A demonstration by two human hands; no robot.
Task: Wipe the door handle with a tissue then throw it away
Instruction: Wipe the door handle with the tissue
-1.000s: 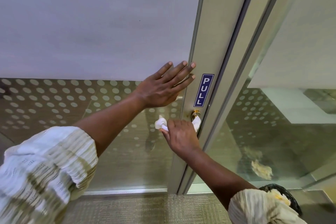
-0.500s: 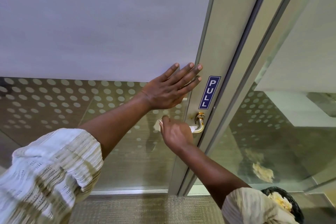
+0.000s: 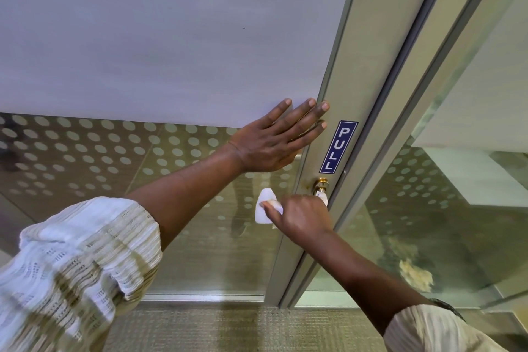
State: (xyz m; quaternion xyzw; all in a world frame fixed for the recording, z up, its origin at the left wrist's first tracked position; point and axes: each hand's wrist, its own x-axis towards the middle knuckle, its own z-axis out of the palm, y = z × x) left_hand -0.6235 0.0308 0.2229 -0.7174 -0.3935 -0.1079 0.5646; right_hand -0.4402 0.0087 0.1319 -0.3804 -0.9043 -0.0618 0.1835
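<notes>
A glass door (image 3: 171, 37), frosted above and dotted with pale circles lower down, fills most of the view, with its metal frame (image 3: 351, 71) running down the right side and a blue PULL sign (image 3: 338, 146) stuck on it. The left hand (image 3: 274, 141) lies flat and spread against the glass and the edge of the frame, holding nothing, apparently steadying the door. Just below it the right hand (image 3: 303, 216) is closed around a white tissue (image 3: 264, 206), which is wrapped over the lever of the brass door handle (image 3: 322, 184); only the handle's round base and neck show, the lever itself being hidden under hand and paper. A loose end of the tissue sticks out to the left of the fist. The wiping looks to be in progress; the throwing away is not yet done, and no bin can be made out with certainty.
</notes>
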